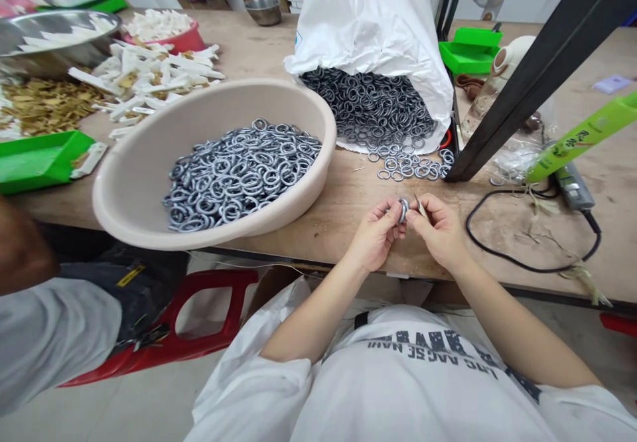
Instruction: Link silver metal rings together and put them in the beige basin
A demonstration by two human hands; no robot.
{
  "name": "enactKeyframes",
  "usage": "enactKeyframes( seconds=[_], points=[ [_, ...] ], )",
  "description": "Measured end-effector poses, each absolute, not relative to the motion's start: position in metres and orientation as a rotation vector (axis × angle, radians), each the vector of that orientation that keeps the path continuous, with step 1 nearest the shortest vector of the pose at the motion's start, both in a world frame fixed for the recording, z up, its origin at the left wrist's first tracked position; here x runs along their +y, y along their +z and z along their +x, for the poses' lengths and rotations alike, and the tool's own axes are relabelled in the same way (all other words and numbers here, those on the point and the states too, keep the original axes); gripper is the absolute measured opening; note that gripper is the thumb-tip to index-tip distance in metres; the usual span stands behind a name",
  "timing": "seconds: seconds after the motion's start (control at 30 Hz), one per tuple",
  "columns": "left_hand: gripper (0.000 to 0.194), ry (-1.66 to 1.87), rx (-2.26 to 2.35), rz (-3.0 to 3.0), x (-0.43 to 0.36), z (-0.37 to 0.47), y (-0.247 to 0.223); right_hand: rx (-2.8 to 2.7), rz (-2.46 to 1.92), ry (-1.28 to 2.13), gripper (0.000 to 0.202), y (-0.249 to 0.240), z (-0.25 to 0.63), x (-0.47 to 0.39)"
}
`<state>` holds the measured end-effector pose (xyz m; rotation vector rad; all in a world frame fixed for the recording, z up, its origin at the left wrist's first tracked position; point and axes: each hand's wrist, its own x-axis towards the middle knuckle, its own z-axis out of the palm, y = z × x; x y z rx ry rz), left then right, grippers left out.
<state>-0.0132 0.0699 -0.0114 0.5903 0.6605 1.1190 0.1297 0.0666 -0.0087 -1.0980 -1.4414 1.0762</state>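
Between thumb and fingers, my left hand (377,235) pinches a grey ring (403,210) just above the table's front edge. Close beside it, my right hand (438,228) is closed on a small thin blade (421,207), its tip pointing up and its handle hidden by the fingers. The right thumb comes right up to the ring. Left of my hands stands a large beige basin (124,210) holding a heap of similar grey rings (249,170). Beyond my hands, a white sack (368,30) lies on its side, with more rings (415,163) spilling from its mouth.
A dark metal post (527,77) rises right of the sack. A black cable (502,256) loops near a green strip (587,138). White pieces (149,73), a steel bowl (60,57) and a green tray (44,160) stand left. Another person's arm (22,249) is at far left.
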Motion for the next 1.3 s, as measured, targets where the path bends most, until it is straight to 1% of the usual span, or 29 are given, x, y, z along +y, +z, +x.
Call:
enactKeyframes(
  seconds=[0.07,0.17,0.27,0.4,0.57,0.63,0.8,0.97,1.07,1.2,1.3],
  points=[
    [0.035,1.126,0.665,0.612,0.068,-0.013,-0.011,-1.381,-1.069,1.093,0.016,-0.005,0.129,0.067],
    [0.037,1.121,0.676,0.653,0.066,-0.013,-0.009,-1.348,-1.004,1.205,0.026,0.0,0.128,0.071],
    [0.038,1.108,0.676,0.67,0.065,-0.014,-0.007,-1.379,-0.966,1.327,0.02,0.002,0.128,0.077],
    [0.039,1.118,0.656,0.659,0.065,-0.017,-0.005,-1.456,-1.061,1.124,0.023,0.007,0.132,0.076],
    [0.038,1.118,0.649,0.644,0.065,-0.018,-0.005,-1.884,-1.105,0.874,0.032,0.022,0.136,0.056],
    [0.038,1.117,0.642,0.633,0.066,-0.018,-0.005,-1.96,-1.111,0.815,0.034,0.027,0.135,0.05],
    [0.038,1.106,0.642,0.658,0.062,-0.018,-0.004,-1.979,-1.114,0.868,0.036,0.022,0.138,0.055],
    [0.037,0.924,0.549,0.76,0.053,-0.02,0.0,-1.8,-1.269,0.856,0.042,0.001,0.152,0.079],
    [0.037,1.005,0.557,0.697,0.055,-0.021,0.003,-1.786,-1.252,0.751,0.039,0.003,0.153,0.075],
    [0.035,1.093,0.626,0.62,0.06,-0.021,0.005,-2.01,-1.166,0.573,0.031,0.019,0.143,0.049],
    [0.034,1.106,0.638,0.592,0.06,-0.018,0.006,-2.108,-1.178,0.517,0.03,0.024,0.137,0.038]
  ],
)
